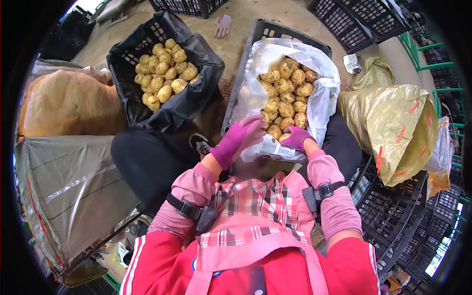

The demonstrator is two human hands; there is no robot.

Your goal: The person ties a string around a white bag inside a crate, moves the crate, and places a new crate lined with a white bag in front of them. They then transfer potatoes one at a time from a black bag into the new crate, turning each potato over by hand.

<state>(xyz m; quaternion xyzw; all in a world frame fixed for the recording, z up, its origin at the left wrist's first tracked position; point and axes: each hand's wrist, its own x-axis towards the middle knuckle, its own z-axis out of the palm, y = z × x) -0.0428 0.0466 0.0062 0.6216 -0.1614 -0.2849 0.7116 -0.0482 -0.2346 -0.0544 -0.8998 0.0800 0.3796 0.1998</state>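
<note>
My right hand (298, 139), in a purple glove, is closed around a potato (283, 137) at the near edge of the lined crate. My left hand (240, 136), gloved the same way, is held over the near left of that crate with its fingers stretched out and nothing visible in it. Soil-marked yellow potatoes (286, 93) fill the white liner (325, 91) inside the black crate (241, 73). To the left, a second crate with a black liner (199, 101) holds paler, cleaner-looking potatoes (162, 73).
A full orange sack (71, 105) and a grey sheet-covered stack (78, 191) stand on the left. At right lies a yellow woven sack (393, 125) with its mouth open, near stacked black crates (393, 211). A loose glove (223, 26) lies on the floor ahead.
</note>
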